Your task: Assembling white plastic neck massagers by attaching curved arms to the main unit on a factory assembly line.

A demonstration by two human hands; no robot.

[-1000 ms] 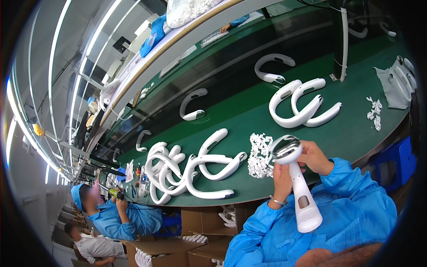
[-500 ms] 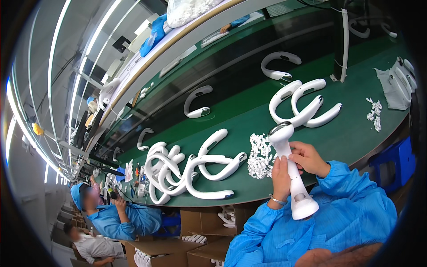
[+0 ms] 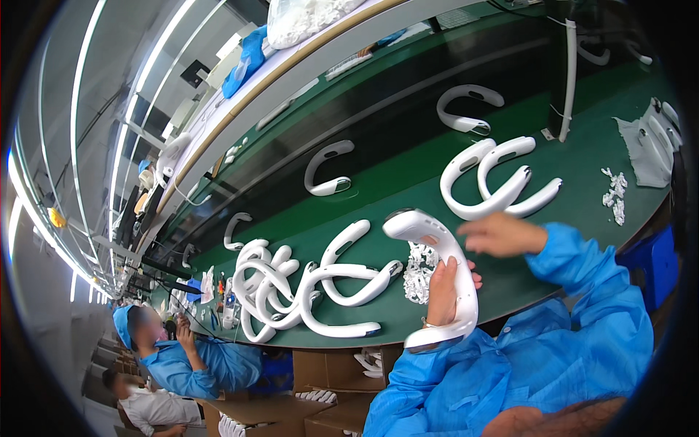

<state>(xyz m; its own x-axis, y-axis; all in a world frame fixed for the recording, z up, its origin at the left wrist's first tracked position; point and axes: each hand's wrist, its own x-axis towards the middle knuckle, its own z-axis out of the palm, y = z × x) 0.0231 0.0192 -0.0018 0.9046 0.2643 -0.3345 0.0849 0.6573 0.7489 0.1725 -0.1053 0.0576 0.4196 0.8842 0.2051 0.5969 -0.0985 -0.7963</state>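
A white C-shaped neckband (image 3: 467,295) stands tilted in front of me, its curve to the right and its ends toward the left. My left hand (image 3: 441,293) is closed around its middle, with fingertips showing past its right side. My right hand (image 3: 506,235) is just right of the neckband's upper part, apart from it. Motion smears its fingers, so whether they hold something small is unclear. Behind my left hand lies a heap of small white parts (image 3: 417,273), partly covered by the neckband.
Several similar neckbands (image 3: 342,273) lie bunched on the green table (image 3: 393,197) at left, with more (image 3: 502,175) at the back right. Small white pieces (image 3: 614,197) lie far right. Cardboard boxes (image 3: 338,368) and a person in blue (image 3: 196,360) are at lower left.
The neckband has turned from edge-on to showing its curved side, and its top has shifted left. My right hand has let go of it and moved slightly up and away.
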